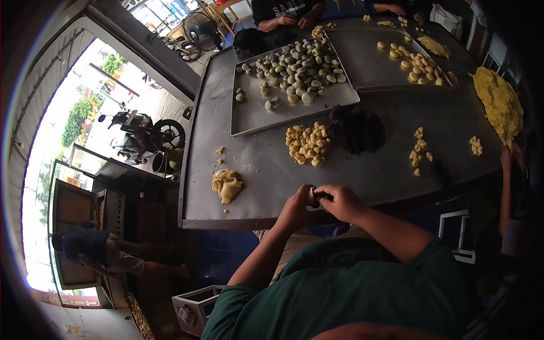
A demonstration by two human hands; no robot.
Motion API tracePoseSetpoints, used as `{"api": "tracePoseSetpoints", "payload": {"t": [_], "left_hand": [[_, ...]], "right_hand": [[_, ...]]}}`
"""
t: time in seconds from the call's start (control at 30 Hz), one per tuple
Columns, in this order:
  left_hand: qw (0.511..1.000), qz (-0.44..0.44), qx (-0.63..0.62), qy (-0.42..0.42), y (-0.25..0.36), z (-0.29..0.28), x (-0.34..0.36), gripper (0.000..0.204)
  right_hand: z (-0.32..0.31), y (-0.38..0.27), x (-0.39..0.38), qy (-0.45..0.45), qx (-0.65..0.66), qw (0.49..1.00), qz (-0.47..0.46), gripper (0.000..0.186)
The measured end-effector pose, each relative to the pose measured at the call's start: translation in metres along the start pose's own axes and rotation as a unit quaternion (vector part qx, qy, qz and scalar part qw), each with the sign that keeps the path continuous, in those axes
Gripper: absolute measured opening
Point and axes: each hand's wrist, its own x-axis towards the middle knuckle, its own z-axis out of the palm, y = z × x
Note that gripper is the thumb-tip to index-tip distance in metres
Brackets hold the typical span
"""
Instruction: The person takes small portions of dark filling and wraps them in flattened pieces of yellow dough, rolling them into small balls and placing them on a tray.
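Note:
My left hand [297,205] and my right hand [340,201] meet at the near edge of the steel table [260,170]. Together they pinch a small pale dough piece [311,197] with dark filling showing at its side. Just beyond my hands lies a heap of small yellow dough balls [307,144], and next to it a dark filling mound [358,130]. A lump of yellow dough [226,184] rests to my left.
A metal tray [249,116] holds several filled pale balls; a second tray [368,62] holds a few more. A big yellow dough mass [498,102] lies at right, by another person's hand [510,158]. Someone sits across the table [286,14]. Small dough clusters [419,148] sit right.

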Motion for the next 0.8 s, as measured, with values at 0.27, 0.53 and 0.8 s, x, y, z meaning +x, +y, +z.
{"api": "tracePoseSetpoints", "payload": {"t": [0.27,0.53,0.8], "left_hand": [[0.995,0.091,0.028,0.009,-0.005,0.008,-0.003,0.049],[0.996,0.038,-0.058,0.052,-0.010,0.022,0.005,0.046],[0.992,0.078,0.098,-0.015,0.025,0.000,0.001,0.019]], "right_hand": [[-0.008,0.004,0.010,-0.083,-0.252,0.945,-0.193,0.022],[0.009,-0.002,-0.004,0.129,-0.073,0.980,-0.134,0.048],[-0.007,-0.005,0.011,0.031,0.078,0.994,-0.073,0.070]]}}
